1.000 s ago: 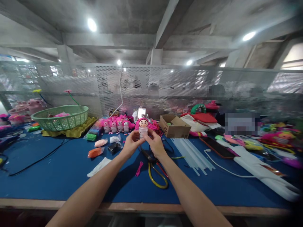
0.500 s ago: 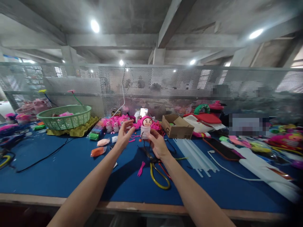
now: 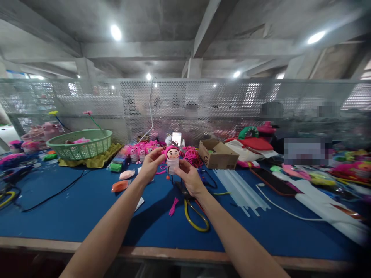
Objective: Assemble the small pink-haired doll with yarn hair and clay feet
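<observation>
A small doll (image 3: 173,165) with a round face, pink yarn hair and a whitish ribbed body stands upright above the table. My right hand (image 3: 191,178) grips its body from the right, thumb in front. Thin dark legs with an orange tip hang below. My left hand (image 3: 151,165) is at the left of the doll's head, its index finger and thumb closing on the pink hair there; the exact contact is hard to see. Beneath my right hand lie scissors with yellow handles (image 3: 196,220). A small bundle of pink yarn (image 3: 173,207) rests beside them.
Several pink dolls (image 3: 137,153) stand at the back, left of a phone with a lit screen (image 3: 176,138). A green basket (image 3: 81,144) is on the left. Rightward are a cardboard box (image 3: 218,156), translucent sticks (image 3: 240,189) and a dark phone-like slab (image 3: 272,181). Orange packets (image 3: 120,186) lie left of centre.
The doll has shifted slightly left and down in my right hand. My left fingers, spread apart before, have drawn in against the side of its head. The pink strands spreading beside the head no longer show.
</observation>
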The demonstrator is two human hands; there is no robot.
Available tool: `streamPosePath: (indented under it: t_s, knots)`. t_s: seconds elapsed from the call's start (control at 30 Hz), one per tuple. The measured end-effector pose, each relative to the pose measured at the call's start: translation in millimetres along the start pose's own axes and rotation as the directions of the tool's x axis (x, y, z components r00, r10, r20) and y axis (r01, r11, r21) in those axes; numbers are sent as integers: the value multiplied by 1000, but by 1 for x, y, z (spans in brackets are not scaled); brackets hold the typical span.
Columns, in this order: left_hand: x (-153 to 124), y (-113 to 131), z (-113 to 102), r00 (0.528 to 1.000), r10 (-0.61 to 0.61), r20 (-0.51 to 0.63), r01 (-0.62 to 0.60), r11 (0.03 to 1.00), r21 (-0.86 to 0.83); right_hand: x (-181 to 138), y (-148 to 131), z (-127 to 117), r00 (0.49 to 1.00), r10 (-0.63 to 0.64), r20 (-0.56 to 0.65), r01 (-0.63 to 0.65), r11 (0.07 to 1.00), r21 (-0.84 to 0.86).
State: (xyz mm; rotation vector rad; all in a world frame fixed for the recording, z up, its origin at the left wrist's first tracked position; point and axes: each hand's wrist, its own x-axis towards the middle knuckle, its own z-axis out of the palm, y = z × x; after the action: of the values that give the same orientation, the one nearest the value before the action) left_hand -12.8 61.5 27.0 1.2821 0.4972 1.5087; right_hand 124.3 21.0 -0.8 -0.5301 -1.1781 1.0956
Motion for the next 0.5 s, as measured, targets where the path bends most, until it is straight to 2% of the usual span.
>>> streamPosePath:
  t_s: [0.17,0.33,0.5]
  knots:
    - [0,1,1,1000,28,15,-28,1000,-13,-2,0,2,1000,-11,-9,11,999,-38]
    - [3,-1,-1,993,91,-75,-92,996,-6,-2,2,1,997,-30,-65,25,996,-86]
    - [1,2,1,989,106,-99,-104,994,33,-1,4,1,989,-36,-145,16,991,-132]
